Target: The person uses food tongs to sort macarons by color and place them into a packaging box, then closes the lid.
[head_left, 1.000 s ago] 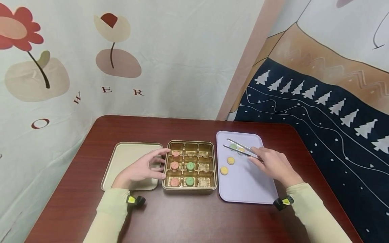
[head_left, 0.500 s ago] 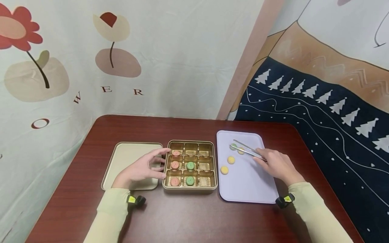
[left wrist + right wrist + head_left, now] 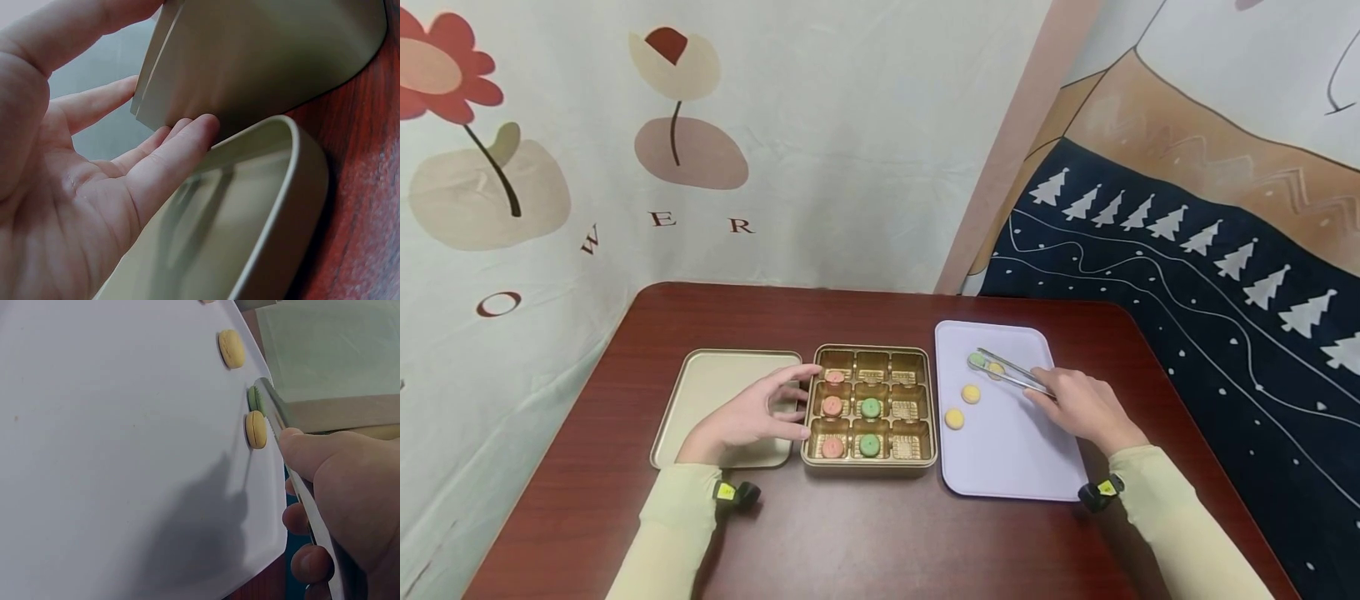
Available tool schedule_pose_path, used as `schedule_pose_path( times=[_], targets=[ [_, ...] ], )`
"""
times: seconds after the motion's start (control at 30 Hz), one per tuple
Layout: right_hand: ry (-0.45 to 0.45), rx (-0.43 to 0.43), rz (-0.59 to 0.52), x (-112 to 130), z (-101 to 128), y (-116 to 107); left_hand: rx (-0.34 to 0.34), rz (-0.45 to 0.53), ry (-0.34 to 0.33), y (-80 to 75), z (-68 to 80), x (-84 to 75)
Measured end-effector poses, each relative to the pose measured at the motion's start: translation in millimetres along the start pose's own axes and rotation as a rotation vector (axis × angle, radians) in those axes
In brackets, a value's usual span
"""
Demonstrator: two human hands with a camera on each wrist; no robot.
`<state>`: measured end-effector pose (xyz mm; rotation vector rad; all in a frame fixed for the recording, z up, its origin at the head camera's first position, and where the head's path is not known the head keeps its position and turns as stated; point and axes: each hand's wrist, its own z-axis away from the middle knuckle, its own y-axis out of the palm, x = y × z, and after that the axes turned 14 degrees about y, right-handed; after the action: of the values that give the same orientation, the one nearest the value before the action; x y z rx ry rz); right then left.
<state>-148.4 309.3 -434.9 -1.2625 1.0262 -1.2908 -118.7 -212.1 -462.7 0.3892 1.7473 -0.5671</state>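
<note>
Nearest the person, two pale green sleeves lie on the dark red table (image 3: 865,533). The left hand (image 3: 748,417) rests over the beige tin lid (image 3: 722,383), fingers spread and fairly straight, their tips against the left wall of the gold compartment box (image 3: 869,406). The box holds three pink macarons in its left column and two green ones in the middle column. To its right sits the lilac tray (image 3: 1007,450), where the right hand (image 3: 1078,407) pinches a pair of metal tongs (image 3: 1009,372) between thumb and fingers. The tong tips close around a green macaron (image 3: 976,361) at the tray's far left part, with a yellow macaron (image 3: 996,369) just beside it and two more yellow ones nearer the tray's left edge.

The left wrist view shows what the head view cannot: the palm is open and bare, fingertips touching the box wall above the lid's rim. The right wrist view shows the tong arm lying right against the green macaron (image 3: 254,399).

A second ago the tongs stood wider apart and lay a little further left; they have since narrowed onto the green macaron. The left hand has stayed put.
</note>
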Motion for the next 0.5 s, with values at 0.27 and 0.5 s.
schedule_pose_path(
  times=[0.27,0.5],
  targets=[
    [0.003,0.019,0.024,4.1,-2.9,-1.1,0.001,-0.007,0.009,-0.8,-0.4,1.1],
    [0.002,0.015,0.034,6.8,-3.6,-1.3,0.006,-0.008,0.006,0.3,0.0,0.0]
  ],
)
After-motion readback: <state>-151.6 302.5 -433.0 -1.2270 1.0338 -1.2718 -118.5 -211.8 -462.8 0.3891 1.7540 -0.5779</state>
